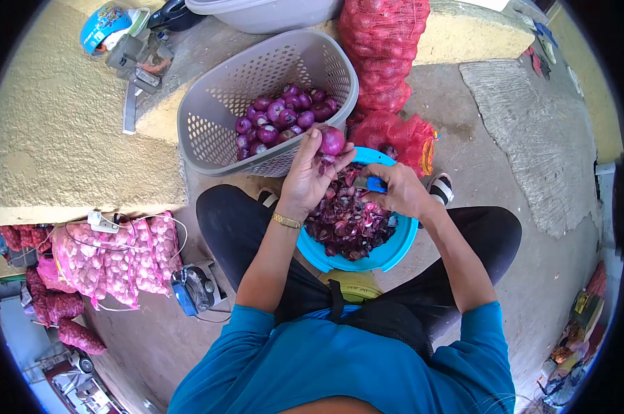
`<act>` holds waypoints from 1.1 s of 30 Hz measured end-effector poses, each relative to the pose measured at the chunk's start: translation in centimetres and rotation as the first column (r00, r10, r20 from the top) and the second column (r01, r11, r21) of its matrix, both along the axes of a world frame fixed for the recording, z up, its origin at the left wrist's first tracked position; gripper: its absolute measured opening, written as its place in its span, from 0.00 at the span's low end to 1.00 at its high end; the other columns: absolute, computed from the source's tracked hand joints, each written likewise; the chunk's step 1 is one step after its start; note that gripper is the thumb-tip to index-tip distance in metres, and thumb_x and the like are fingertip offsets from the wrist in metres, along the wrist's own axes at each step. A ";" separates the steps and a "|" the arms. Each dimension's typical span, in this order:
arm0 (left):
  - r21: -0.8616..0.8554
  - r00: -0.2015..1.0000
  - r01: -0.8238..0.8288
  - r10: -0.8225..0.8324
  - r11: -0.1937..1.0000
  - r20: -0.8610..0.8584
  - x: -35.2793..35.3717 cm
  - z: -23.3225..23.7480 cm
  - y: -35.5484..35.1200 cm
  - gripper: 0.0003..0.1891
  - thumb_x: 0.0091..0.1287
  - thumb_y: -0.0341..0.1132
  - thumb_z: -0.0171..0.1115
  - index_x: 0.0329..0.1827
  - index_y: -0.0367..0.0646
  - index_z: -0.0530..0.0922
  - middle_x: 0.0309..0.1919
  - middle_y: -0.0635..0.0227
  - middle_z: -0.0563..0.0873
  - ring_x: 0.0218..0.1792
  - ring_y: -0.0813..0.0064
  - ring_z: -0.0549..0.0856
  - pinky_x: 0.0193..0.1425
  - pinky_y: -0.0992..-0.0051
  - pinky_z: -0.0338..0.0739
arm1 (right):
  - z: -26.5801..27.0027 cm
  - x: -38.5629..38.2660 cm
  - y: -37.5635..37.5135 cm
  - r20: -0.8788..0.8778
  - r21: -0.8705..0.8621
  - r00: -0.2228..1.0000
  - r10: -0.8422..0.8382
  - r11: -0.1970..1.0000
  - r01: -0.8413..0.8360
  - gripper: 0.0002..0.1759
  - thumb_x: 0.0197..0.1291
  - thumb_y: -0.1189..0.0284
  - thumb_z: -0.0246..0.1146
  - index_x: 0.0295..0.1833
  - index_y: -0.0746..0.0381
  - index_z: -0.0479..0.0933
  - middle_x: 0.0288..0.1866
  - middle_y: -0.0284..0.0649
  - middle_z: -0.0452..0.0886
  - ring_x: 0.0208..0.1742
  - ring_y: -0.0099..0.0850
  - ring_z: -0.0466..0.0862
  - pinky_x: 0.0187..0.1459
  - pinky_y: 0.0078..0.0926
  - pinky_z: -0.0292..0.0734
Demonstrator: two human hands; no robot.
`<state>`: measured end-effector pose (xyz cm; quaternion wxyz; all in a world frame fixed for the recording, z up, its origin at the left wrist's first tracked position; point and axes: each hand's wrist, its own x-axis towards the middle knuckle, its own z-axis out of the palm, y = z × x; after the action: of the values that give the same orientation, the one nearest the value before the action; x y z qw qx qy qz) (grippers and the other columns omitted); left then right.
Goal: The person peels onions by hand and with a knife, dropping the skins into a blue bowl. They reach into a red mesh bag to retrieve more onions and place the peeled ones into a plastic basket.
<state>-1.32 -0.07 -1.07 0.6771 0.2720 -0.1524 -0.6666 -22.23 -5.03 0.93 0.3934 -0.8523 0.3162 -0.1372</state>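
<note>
My left hand [308, 178] is raised over the near rim of the grey basket, palm up. A peeled red onion [331, 141] rests between its thumb and fingers. My right hand [403, 191] is closed around a small knife [376, 184] with a blue handle; its short blade points left. Below both hands sits a turquoise tub [397, 247], heaped with dark red onion skins [346, 221]. Just beyond my left hand, the perforated grey basket [208, 103] holds several shiny purple onions [277, 117].
A tall red mesh sack of onions [381, 55] stands behind the tub, and a slack red mesh bag [395, 134] lies before it. Pink net sacks of garlic [119, 255] are at left. A grey tub [270, 15] sits at the back.
</note>
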 end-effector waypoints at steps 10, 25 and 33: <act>-0.014 0.988 0.036 -0.038 0.999 -0.148 -0.3 0.2 0.1 0.18 0.78 0.42 0.52 0.64 0.42 0.69 0.63 0.53 0.75 0.69 0.50 0.73 0.73 0.52 0.72 | -0.7 -0.2 -0.8 -0.083 0.034 0.978 0.191 0.981 -0.189 0.16 0.47 0.67 0.76 0.37 0.62 0.79 0.29 0.45 0.81 0.36 0.47 0.83 0.39 0.39 0.76; -0.018 0.995 0.060 -0.062 0.998 -0.077 -1.5 -0.3 0.2 0.18 0.79 0.41 0.47 0.64 0.41 0.70 0.63 0.51 0.77 0.67 0.57 0.75 0.73 0.54 0.69 | 0.2 1.7 -1.3 0.163 -0.094 0.960 -0.227 0.965 0.244 0.17 0.71 0.58 0.58 0.39 0.62 0.75 0.27 0.55 0.79 0.33 0.57 0.81 0.33 0.50 0.73; -0.024 0.997 0.059 -0.060 0.998 -0.051 -1.5 -0.4 0.3 0.18 0.78 0.41 0.47 0.64 0.40 0.70 0.61 0.53 0.78 0.66 0.59 0.76 0.71 0.56 0.71 | 0.0 1.7 -1.1 0.152 -0.117 0.970 -0.192 0.971 0.210 0.16 0.70 0.58 0.59 0.42 0.62 0.76 0.29 0.56 0.80 0.35 0.57 0.82 0.35 0.50 0.75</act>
<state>-2.83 0.25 -1.50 0.6635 0.2424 -0.1503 -0.6917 -20.52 -6.12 0.98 0.3415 -0.8283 0.3630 -0.2562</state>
